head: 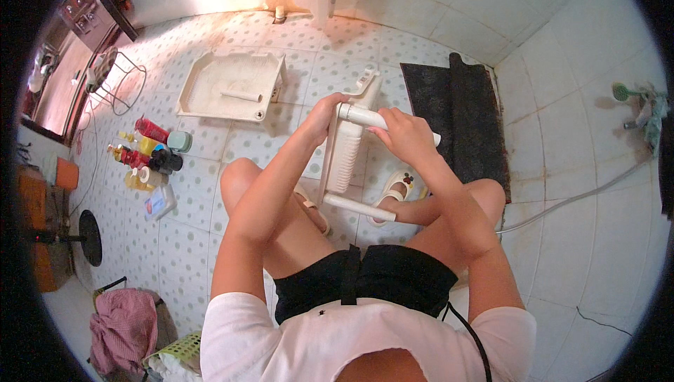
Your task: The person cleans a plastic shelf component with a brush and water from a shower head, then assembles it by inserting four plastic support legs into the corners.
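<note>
Between my knees a cream plastic shelf tier (346, 153) stands on edge, its ribbed side facing right. My left hand (325, 118) grips its upper corner. Around a white plastic tube (363, 115) at that corner, the fingers of my right hand (409, 137) are closed; the tube points right. A second white tube (363, 208) sticks out from the tier's lower corner, towards my foot. Further off on the floor rests another cream shelf tier (192, 79) with short legs, and a loose white tube (239, 96) lies in it.
Bottles (145, 145) and a white pack (159, 202) cluster on the spotted floor at left, near a wire-legged stool (124, 84). A dark mat (471, 118), partly rolled, lies by the right wall. A grey hose (574, 195) crosses there. Pink cloth (124, 324) hangs at lower left.
</note>
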